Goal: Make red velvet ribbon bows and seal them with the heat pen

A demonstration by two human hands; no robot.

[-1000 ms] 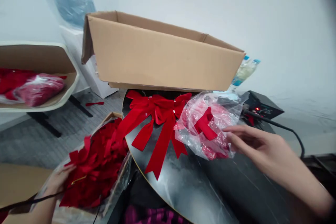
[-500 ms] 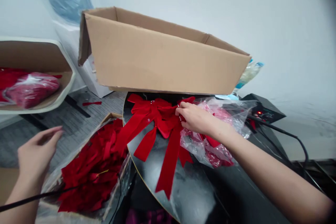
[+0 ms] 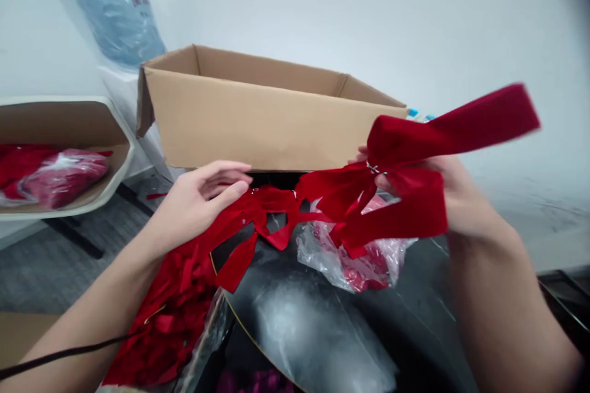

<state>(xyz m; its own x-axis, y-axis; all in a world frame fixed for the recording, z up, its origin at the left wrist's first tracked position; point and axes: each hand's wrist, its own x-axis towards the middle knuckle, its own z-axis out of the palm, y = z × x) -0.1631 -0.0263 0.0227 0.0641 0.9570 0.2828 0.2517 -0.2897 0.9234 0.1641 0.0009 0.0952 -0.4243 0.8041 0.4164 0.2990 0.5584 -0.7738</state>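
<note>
My right hand point(image 3: 456, 190) grips a red velvet bow point(image 3: 401, 141) by its wired middle, raised above the table with its tails spread; the bow covers part of the fingers. Beside more red bows point(image 3: 274, 199) on the glossy black table point(image 3: 286, 313), my left hand point(image 3: 196, 202) hovers with its thumb and fingers apart and nothing between them. Under the lifted bow lies a clear plastic bag point(image 3: 318, 258) with red pieces in it.
Behind the bows stands an open cardboard box point(image 3: 267, 116). At lower left, a pile of red ribbon pieces point(image 3: 175, 313) fills a plastic-lined box. A white chair point(image 3: 131, 153) holds a plastic-wrapped red bundle point(image 3: 67, 178). A blue water jug point(image 3: 110, 6) stands behind.
My right hand has lifted a bow off the table, up and to the right. My left hand has come from the far left to the bows on the table.
</note>
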